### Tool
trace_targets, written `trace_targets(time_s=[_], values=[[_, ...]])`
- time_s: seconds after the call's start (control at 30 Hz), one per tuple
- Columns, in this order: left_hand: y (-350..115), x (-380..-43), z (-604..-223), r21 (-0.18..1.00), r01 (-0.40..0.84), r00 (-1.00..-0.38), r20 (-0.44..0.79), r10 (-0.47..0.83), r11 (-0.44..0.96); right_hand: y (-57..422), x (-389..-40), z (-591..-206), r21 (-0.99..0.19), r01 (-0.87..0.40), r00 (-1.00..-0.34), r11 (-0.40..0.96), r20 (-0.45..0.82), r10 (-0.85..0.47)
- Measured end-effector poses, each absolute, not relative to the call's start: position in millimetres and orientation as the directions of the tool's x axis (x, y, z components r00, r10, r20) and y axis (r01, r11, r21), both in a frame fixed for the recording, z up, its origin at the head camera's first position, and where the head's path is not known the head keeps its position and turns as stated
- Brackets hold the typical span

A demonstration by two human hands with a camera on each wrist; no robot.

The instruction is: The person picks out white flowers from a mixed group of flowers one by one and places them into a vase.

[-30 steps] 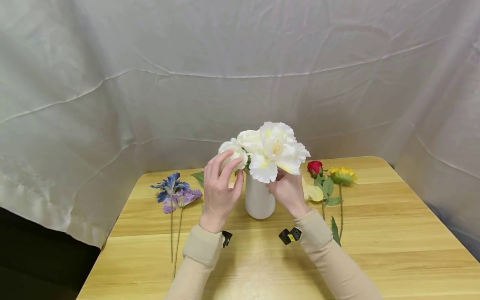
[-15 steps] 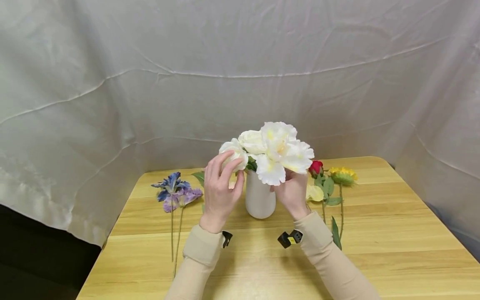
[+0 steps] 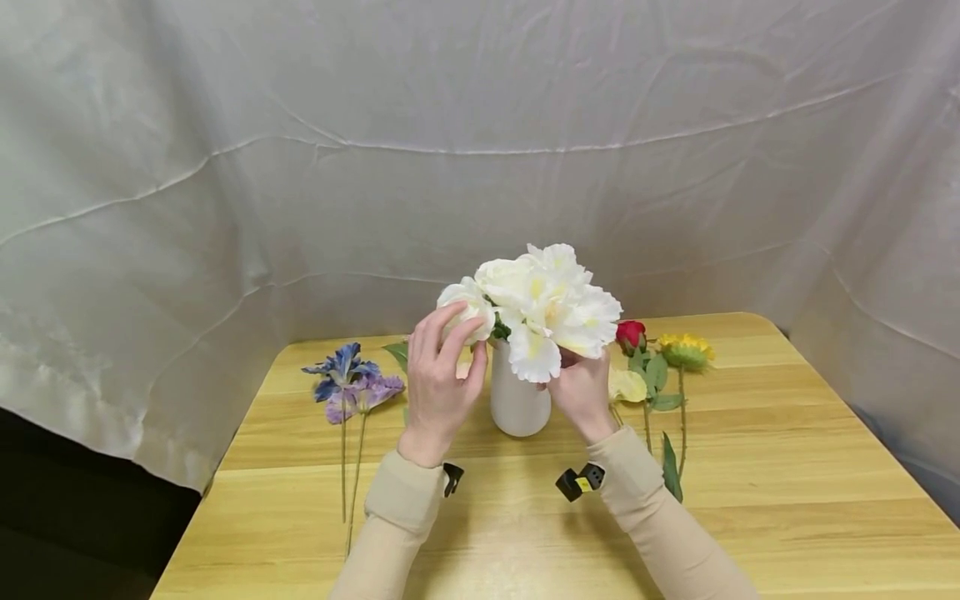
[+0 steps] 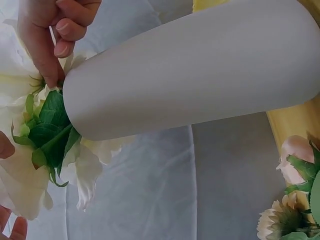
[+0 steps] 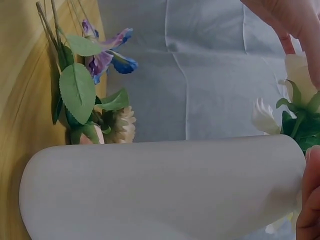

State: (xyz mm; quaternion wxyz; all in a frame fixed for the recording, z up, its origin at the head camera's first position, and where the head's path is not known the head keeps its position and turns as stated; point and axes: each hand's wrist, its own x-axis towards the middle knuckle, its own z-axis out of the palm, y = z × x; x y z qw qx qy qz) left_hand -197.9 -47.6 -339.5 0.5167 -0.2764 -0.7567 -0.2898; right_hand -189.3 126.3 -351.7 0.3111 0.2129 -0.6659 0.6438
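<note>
A white vase (image 3: 520,398) stands upright on the table with white flowers crowded at its mouth. My left hand (image 3: 437,396) curls its fingers and thumb around the white rose (image 3: 463,293) on the left side. Behind the large ruffled white iris (image 3: 573,312), my right hand (image 3: 583,393) reaches up to the rim, its fingertips hidden by petals. In the left wrist view, the right hand (image 4: 57,25) pinches just under the bloom at the vase's lip. Green leaves (image 4: 50,130) show between the flowers and the rim.
Blue and purple irises (image 3: 352,383) lie on the table at left. To the right lie a red rose (image 3: 631,335), a yellow sunflower (image 3: 686,352) and a pale yellow bloom (image 3: 628,386). Pink and cream flowers (image 4: 295,165) lie left of the vase. Grey cloth (image 3: 480,167) hangs behind.
The white iris swings slightly right, then back left and a little lower, with its petals turned, as my right hand shifts beneath it. My left hand stays at the rose.
</note>
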Motion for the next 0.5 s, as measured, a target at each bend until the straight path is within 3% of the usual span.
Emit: trace_targets(time_s=[0.23, 0.5], values=[[-51, -196, -341, 0.161, 0.722, -0.316, 0.942, 0.114, 0.673, 127, -180, -352, -0.809, -0.58, -0.801, 0.099, 0.588, 0.112], [-62, -194, -342, 0.184, 0.737, -0.338, 0.934, 0.118, 0.651, 134, -169, -356, -0.809, -0.571, -0.81, 0.139, 0.583, 0.066]])
